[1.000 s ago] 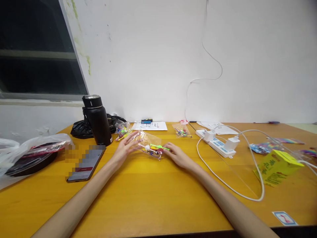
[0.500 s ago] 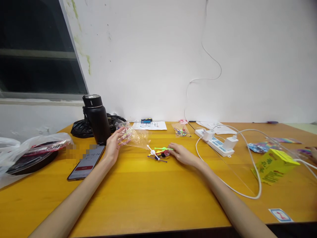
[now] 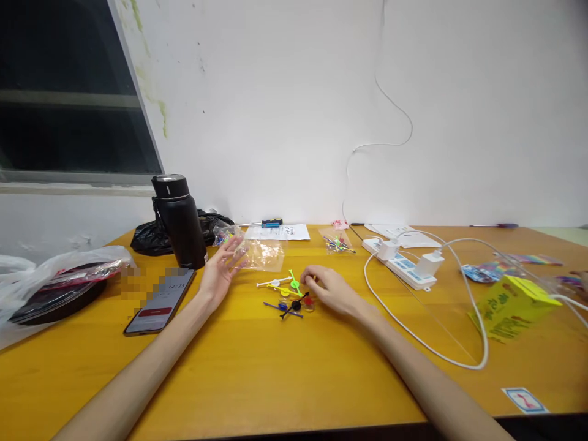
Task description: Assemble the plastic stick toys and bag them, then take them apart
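Small plastic sticks with round hubs lie spread on the table between my hands: a white one (image 3: 275, 282), a green one (image 3: 294, 283), a yellow one (image 3: 285, 292), a blue one (image 3: 283, 306) and a black one (image 3: 296, 304). A red piece (image 3: 308, 301) with a clear round part sits below my right fingertips. My right hand (image 3: 333, 291) hovers over the right side of these pieces, loosely curled, with nothing visible in it. My left hand (image 3: 220, 274) is open, fingers spread, beside a clear plastic bag (image 3: 265, 255) that lies flat.
A black bottle (image 3: 179, 223) and a phone (image 3: 160, 303) stand and lie at left. Behind are a screwdriver (image 3: 272, 223) and another bagged set (image 3: 339, 243). A power strip (image 3: 407, 269), looping white cable and yellow box (image 3: 512, 309) occupy the right. Another person's hand shows at the right edge.
The bunched sticks now lie spread apart on the table. My left hand has let go of the clear bag, which rests flat. My right hand stays near the pieces.
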Motion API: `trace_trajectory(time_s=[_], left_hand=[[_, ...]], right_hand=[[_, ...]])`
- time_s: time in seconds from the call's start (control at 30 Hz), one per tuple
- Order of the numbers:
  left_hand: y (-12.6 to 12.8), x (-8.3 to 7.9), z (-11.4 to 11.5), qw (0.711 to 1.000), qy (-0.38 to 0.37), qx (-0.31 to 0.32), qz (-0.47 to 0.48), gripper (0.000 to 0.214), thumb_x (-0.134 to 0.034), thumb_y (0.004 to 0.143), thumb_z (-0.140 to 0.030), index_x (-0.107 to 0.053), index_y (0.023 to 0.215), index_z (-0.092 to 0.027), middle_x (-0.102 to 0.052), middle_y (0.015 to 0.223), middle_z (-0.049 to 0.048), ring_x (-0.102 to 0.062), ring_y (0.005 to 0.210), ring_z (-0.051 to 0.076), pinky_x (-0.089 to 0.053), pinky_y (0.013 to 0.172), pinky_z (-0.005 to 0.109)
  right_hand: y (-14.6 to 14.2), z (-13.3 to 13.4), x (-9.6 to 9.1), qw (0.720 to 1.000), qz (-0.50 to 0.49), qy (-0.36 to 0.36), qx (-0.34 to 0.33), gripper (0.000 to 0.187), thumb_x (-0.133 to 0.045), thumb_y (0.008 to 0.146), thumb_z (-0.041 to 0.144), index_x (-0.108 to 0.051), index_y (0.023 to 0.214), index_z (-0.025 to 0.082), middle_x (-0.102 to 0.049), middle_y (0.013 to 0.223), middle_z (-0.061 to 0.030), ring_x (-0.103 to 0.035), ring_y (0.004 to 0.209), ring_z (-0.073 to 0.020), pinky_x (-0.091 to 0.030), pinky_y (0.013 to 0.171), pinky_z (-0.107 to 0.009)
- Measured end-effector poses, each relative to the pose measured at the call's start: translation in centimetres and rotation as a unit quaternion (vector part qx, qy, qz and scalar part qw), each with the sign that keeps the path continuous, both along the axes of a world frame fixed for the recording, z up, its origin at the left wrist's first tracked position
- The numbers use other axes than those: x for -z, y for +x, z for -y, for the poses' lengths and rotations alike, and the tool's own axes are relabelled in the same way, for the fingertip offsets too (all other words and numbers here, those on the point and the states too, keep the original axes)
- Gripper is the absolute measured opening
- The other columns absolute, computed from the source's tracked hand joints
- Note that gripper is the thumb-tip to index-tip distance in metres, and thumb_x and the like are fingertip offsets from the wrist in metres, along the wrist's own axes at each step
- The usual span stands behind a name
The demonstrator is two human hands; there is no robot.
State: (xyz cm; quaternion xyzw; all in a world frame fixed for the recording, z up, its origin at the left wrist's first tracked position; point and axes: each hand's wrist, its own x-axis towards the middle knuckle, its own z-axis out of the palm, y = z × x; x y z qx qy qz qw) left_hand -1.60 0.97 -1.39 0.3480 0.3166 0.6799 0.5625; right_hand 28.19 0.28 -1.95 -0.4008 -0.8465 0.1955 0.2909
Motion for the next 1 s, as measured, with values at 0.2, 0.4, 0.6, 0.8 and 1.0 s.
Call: trace_trajectory(time_s=[0.2, 0.4, 0.6, 0.8, 1.0], left_hand=[[2.6, -0.4, 1.7, 0.987, 0.063, 0.106, -0.098, 0.048, -0.071, 0.083, -0.021, -0.062, 0.129, -0.028, -0.044, 0.157, 0.0054, -0.056, 0.13, 0.032, -0.058, 0.094, 0.041], [3.3, -0.2, 2.0, 0.983, 0.071, 0.104, -0.137, 0.035, -0.077, 0.081, -0.03, -0.063, 0.112, -0.025, -0.059, 0.14, 0.0087, -0.064, 0.117, 0.027, -0.058, 0.094, 0.043], [3.2, 0.3, 1.5, 0.973, 0.097, 0.038, -0.207, 0.027, -0.081, 0.075, -0.032, -0.065, 0.094, -0.021, -0.067, 0.111, 0.0046, -0.064, 0.097, 0.019, -0.059, 0.082, 0.032], [3.0, 0.0, 1.7, 0.97, 0.09, 0.031, -0.223, 0.035, -0.08, 0.074, -0.032, -0.07, 0.106, -0.023, -0.064, 0.125, 0.0064, -0.064, 0.094, 0.019, -0.059, 0.081, 0.033], [2.9, -0.4, 2.0, 0.967, 0.099, 0.065, -0.226, 0.051, -0.08, 0.076, -0.03, -0.064, 0.124, -0.028, -0.058, 0.141, 0.0095, -0.067, 0.092, 0.019, -0.06, 0.079, 0.035]], right_hand=[[-1.8, 0.1, 0.6, 0.965, -0.259, -0.039, 0.016, 0.02, -0.05, 0.099, 0.043, -0.047, 0.102, 0.024, -0.062, 0.102, -0.003, -0.063, 0.09, -0.0167, -0.049, 0.082, -0.031], [-1.9, -0.3, 0.9, 0.95, -0.309, -0.017, 0.038, 0.026, -0.058, 0.095, 0.042, -0.038, 0.096, 0.026, -0.061, 0.09, -0.0009, -0.066, 0.084, -0.0172, -0.052, 0.081, -0.032], [-1.4, -0.5, 0.5, 0.936, -0.345, -0.047, 0.04, 0.028, -0.057, 0.094, 0.04, -0.033, 0.098, 0.026, -0.065, 0.093, -0.0016, -0.07, 0.081, -0.0171, -0.055, 0.082, -0.035], [-0.7, -0.9, 0.1, 0.922, -0.378, -0.065, 0.052, 0.032, -0.061, 0.09, 0.036, -0.033, 0.1, 0.027, -0.067, 0.096, -0.0019, -0.069, 0.071, -0.0163, -0.056, 0.07, -0.033], [0.0, -1.2, -0.3, 0.964, -0.262, -0.014, 0.053, 0.017, -0.055, 0.094, 0.036, -0.062, 0.094, 0.02, -0.07, 0.098, -0.0068, -0.068, 0.089, -0.0203, -0.053, 0.082, -0.035]])
